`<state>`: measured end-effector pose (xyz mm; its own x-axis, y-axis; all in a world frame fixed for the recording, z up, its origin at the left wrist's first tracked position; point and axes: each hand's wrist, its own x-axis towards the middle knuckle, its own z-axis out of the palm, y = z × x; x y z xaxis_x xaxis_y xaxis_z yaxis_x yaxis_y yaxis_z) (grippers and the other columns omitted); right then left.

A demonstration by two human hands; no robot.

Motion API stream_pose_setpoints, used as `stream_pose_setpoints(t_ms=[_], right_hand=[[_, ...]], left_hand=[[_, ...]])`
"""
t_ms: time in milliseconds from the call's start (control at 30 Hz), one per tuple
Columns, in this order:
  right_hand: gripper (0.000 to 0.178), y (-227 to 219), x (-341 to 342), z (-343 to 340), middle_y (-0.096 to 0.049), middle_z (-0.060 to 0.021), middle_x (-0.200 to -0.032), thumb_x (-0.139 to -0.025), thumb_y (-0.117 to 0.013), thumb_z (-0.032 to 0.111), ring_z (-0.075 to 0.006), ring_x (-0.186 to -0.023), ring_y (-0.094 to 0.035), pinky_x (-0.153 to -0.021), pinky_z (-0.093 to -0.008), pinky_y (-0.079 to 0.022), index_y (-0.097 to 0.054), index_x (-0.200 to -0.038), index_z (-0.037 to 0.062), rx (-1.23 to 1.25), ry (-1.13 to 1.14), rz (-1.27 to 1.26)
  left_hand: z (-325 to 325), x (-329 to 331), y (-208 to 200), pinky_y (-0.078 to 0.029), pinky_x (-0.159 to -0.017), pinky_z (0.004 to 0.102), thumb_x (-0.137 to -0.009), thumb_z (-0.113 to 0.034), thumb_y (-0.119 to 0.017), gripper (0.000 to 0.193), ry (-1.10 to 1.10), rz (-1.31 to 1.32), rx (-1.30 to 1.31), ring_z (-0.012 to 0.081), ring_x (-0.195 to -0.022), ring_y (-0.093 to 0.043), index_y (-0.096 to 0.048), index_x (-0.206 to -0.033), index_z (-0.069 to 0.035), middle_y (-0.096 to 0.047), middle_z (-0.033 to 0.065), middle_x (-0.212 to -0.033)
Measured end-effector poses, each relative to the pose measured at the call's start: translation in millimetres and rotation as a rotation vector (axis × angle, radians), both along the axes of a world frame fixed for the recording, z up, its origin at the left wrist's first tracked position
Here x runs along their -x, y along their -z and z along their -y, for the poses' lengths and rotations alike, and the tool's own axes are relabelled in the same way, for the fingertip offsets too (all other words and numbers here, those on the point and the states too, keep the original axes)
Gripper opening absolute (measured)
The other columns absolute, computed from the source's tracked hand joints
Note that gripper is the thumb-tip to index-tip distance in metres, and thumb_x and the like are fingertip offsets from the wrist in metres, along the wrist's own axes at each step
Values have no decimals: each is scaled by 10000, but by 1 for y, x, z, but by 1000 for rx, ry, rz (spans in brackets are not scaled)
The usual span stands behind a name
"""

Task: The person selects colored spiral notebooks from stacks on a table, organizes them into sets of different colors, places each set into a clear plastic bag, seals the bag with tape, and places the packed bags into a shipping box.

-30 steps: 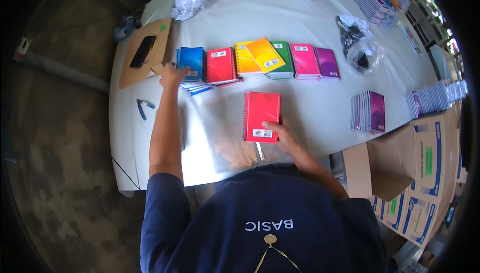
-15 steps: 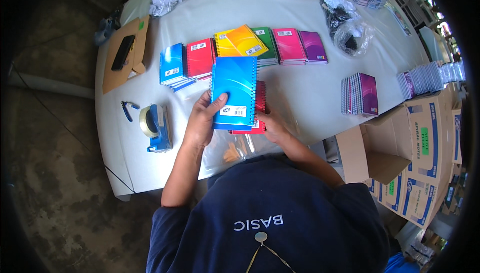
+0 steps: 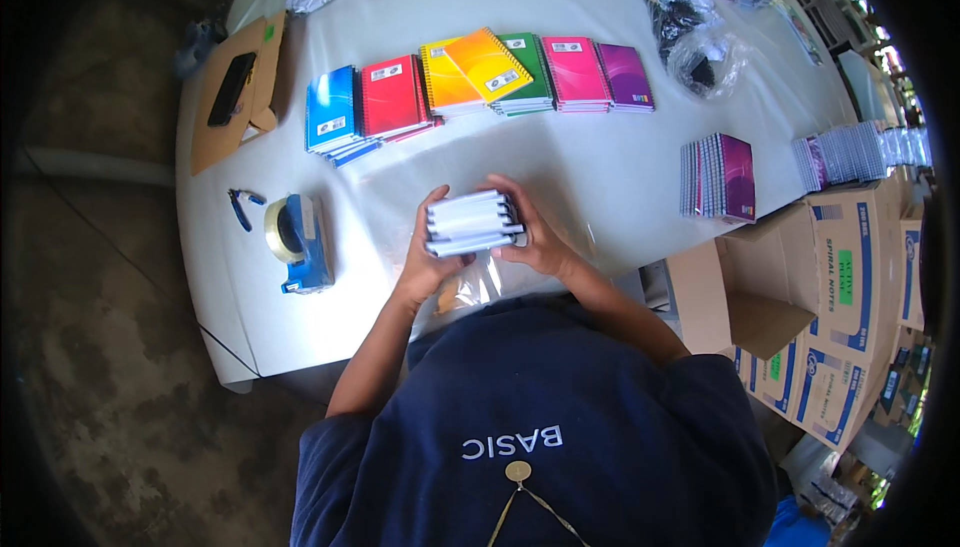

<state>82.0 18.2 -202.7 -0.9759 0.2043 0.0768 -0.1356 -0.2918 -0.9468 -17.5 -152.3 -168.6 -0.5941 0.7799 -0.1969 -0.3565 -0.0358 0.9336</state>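
Both my hands hold a small stack of spiral notebooks (image 3: pixel 470 223) edge-on above the white table (image 3: pixel 560 162), so I see their white page edges. My left hand (image 3: pixel 425 257) grips the stack's left end and my right hand (image 3: pixel 535 237) grips its right end. A clear plastic bag (image 3: pixel 470 287) lies on the table under my hands. Farther back a row of notebook piles runs left to right: blue (image 3: pixel 330 112), red (image 3: pixel 393 97), yellow (image 3: pixel 470 69), green (image 3: pixel 530 67), pink (image 3: pixel 577 72) and purple (image 3: pixel 625 77).
A blue tape dispenser (image 3: pixel 295 239) and small pliers (image 3: pixel 240 207) lie at the left, with a cardboard sheet holding a black phone (image 3: pixel 232 87) behind. A purple notebook stack (image 3: pixel 720 177) sits at right, near open cardboard boxes (image 3: pixel 800 277). Plastic bags (image 3: pixel 690 32) lie at the back.
My left hand took a blue notebook from the row and brought it onto the red one. Both hands have turned the gathered stack edge-on near the table's front.
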Motion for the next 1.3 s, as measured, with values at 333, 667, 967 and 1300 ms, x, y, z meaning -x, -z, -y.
stream_pose_setpoints(t_ms=[333, 667, 967, 1300], right_hand=[[798, 38, 6, 10, -577, -97, -1111, -584, -871, 175, -237, -1059, -559, -914, -353, -439, -423, -1235, 68, -532, 210, -50], [724, 37, 6, -2, -587, -181, -1105, -636, -836, 299, -353, -1013, -579, -862, -402, -458, -475, -1198, 21, -740, 206, 44], [770, -2, 39, 3, -614, -247, -661, -849, -440, 658, -397, -661, -629, -616, -445, -475, -625, -730, -80, -711, 25, 707], [805, -24, 45, -4, -632, -290, -789, -879, -372, 655, -419, -777, -634, -718, -463, -492, -645, -779, -96, -927, -62, 863]], left_hand=[[-11, -5, 64, -412, -949, 347, -601, -243, -868, 919, -92, -643, 78, 215, -1104, -491, -297, -1291, -35, -463, 89, -1208], [-13, -12, 34, -434, -890, 398, -674, -322, -794, 522, -113, -805, 289, 362, -950, -587, -598, -1069, -42, -639, 137, -1019], [-7, 9, 26, -502, -733, 318, -742, -621, -662, 745, 26, -17, 651, 205, -829, -637, -647, -1015, 71, -667, 171, -926], [-19, 29, 11, -497, -739, 362, -666, -811, -533, 889, 288, -298, 1013, 295, -812, -661, -685, -878, 39, -665, 199, -790]])
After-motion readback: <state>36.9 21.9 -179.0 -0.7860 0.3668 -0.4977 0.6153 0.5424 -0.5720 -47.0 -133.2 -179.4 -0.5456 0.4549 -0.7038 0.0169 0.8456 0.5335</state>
